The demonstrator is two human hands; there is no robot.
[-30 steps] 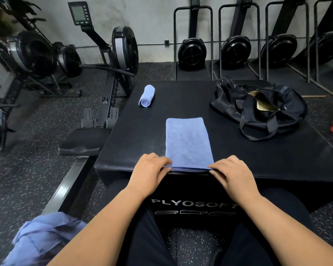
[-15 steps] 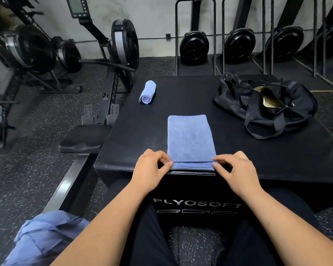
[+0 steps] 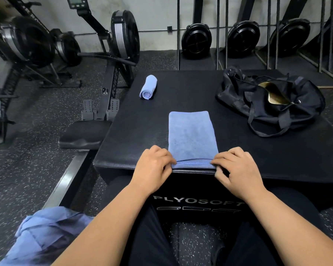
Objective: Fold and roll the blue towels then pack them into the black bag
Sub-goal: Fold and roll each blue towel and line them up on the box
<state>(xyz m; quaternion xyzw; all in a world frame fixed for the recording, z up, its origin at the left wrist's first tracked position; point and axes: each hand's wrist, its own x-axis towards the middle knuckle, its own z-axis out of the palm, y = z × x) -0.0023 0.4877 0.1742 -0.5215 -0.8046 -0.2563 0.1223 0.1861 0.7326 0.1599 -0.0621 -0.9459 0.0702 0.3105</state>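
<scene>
A folded blue towel [image 3: 191,135] lies lengthwise on the black padded box [image 3: 258,162], its near end turned over into a small roll at the box's front edge. My left hand [image 3: 154,166] pinches the left end of that roll. At the roll's right end, my right hand [image 3: 236,167] pinches the cloth with curled fingers. A rolled blue towel [image 3: 148,87] lies at the box's far left. The black bag [image 3: 273,100] sits at the far right with its top unzipped and a gold lining showing.
A heap of loose blue towels [image 3: 44,235] lies on the speckled floor at my lower left. A rowing machine [image 3: 108,60] stands close to the box's left side. More rowers stand upright along the back wall [image 3: 196,41].
The near end of the flat towel has been turned over into a small roll under both hands. The camera has tilted down a little.
</scene>
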